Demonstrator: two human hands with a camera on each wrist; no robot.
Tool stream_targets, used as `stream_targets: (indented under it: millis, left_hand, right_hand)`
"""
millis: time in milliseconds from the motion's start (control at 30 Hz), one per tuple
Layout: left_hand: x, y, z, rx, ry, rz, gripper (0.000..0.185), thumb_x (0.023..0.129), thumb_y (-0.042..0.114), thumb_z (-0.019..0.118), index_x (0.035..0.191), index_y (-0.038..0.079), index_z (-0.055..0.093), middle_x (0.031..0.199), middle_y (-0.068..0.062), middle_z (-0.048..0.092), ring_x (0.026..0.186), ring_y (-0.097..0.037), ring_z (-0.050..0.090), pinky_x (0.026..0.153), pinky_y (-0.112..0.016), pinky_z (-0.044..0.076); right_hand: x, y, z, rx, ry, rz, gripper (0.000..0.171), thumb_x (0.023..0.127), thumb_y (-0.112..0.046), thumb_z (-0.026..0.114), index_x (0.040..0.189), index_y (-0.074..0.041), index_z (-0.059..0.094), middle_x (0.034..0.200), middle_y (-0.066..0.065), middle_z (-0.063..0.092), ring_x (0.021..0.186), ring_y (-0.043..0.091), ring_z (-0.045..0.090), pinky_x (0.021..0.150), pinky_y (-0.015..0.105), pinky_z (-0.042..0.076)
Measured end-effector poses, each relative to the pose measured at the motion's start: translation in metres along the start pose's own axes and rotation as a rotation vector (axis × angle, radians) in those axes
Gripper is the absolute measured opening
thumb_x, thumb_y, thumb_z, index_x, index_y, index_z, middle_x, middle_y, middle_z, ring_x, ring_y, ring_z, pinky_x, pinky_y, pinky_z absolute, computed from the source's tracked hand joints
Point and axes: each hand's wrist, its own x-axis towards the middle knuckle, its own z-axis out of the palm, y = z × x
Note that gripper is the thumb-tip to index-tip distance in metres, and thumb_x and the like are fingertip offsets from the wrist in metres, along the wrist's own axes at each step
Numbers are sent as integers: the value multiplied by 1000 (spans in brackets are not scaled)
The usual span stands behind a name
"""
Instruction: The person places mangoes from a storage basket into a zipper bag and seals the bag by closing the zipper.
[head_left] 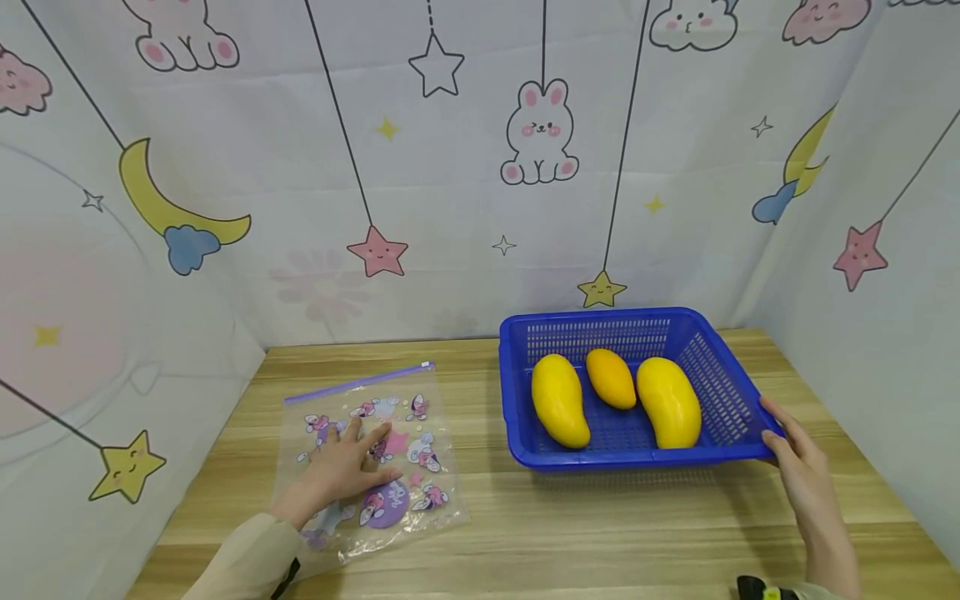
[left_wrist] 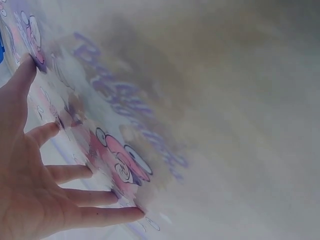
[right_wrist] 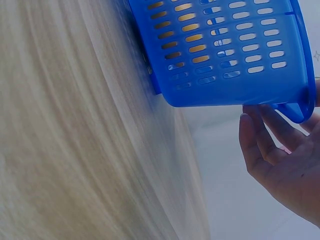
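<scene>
Mangoes (head_left: 611, 397), all three, lie in the blue basket (head_left: 517, 392) at three o'clock, none bagged yet, my right hand (head_left: 798, 454) touching its rim, left hand (head_left: 341, 467) spread flat on the zip bag (head_left: 367, 454) at nine.

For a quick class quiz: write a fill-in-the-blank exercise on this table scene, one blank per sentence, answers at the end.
1. The blue basket holds ____ yellow mangoes.
2. The left hand rests flat on a clear printed ____ bag.
3. The right hand touches the basket's near-right ____.
4. Bag and basket both lie on a ____ table.

Missing words: three; zip; corner; wooden
</scene>
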Motion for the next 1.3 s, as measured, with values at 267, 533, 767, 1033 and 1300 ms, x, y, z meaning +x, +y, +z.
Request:
stream_targets:
  millis: [267, 533, 767, 1033, 1300]
  left_hand:
    - [-1, -1, 0, -19, 0, 7, 85, 80, 68, 60, 148, 22, 37, 150, -35, 27, 128, -70, 22, 87, -84, 31]
    - [-1, -1, -2, -24, -12, 2, 85, 79, 68, 61, 148, 23, 37, 151, -34, 26, 129, -70, 22, 89, -83, 30]
    - [0, -3, -2, -32, -18, 12, 87, 78, 69, 61, 148, 24, 37, 151, -34, 26, 129, -70, 21, 89, -84, 29]
    - [0, -4, -3, -41, -30, 14, 86, 78, 69, 61, 148, 25, 36, 152, -33, 24, 130, -70, 19, 91, -84, 27]
    - [2, -6, -3, -60, -30, 21, 86, 78, 69, 61, 148, 25, 37, 153, -32, 24, 131, -69, 18, 92, -85, 24]
  right_hand:
    - [-1, 0, 0, -6, -1, -14, 48, 102, -24, 45, 149, -25, 35, 148, -14, 39, 100, -22, 48, 77, 1, 45]
    - [0, -1, 0, 12, -6, -27, 48, 102, -24, 44, 149, -23, 35, 150, -13, 37, 100, -21, 49, 77, 2, 46]
    - [-1, -1, 1, 4, -1, -11, 48, 102, -23, 45, 149, -23, 35, 150, -15, 35, 100, -22, 48, 77, 1, 45]
    - [-1, -2, 0, 5, -6, -8, 48, 102, -23, 45, 150, -22, 35, 150, -16, 34, 100, -22, 48, 76, 1, 46]
    - [-1, -4, 0, -65, -4, -9, 49, 103, -27, 43, 150, -24, 32, 149, -14, 36, 100, -23, 47, 77, 2, 46]
